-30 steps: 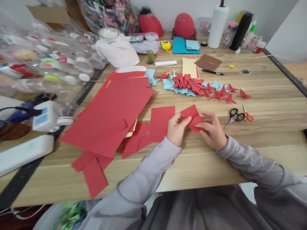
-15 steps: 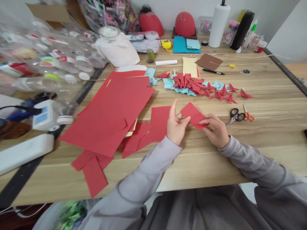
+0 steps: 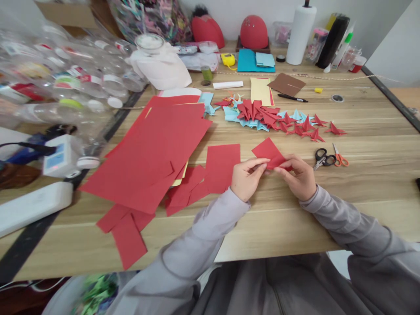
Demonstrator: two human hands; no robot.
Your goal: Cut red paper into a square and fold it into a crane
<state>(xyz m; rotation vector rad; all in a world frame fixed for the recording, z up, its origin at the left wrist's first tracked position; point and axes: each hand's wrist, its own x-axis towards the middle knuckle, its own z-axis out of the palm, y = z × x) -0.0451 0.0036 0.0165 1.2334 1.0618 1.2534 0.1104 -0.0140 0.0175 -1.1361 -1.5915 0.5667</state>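
A small square of red paper [image 3: 269,151] is held between my two hands, just above the wooden table. My left hand [image 3: 246,177] pinches its near left edge between thumb and fingers. On the right, my right hand [image 3: 298,175] grips the paper's right corner the same way. Fingertips cover the paper's lower edge, so any crease there is hidden. Another red paper piece [image 3: 223,166] lies flat just left of my left hand. Beyond the hands, folded red paper cranes [image 3: 305,124] sit in a row with light blue ones [image 3: 231,114].
Large red sheets [image 3: 154,153] and red offcuts [image 3: 129,240] cover the left side. Black-handled scissors [image 3: 324,157] and orange-handled scissors [image 3: 341,160] lie to the right. Plastic bottles [image 3: 92,83] crowd the far left. A black pen [image 3: 292,98] rests near brown paper [image 3: 287,84].
My left hand has closed from a spread pose and moved right and slightly down onto the paper's near edge. The red paper has turned and now points upward. My right hand still holds it.
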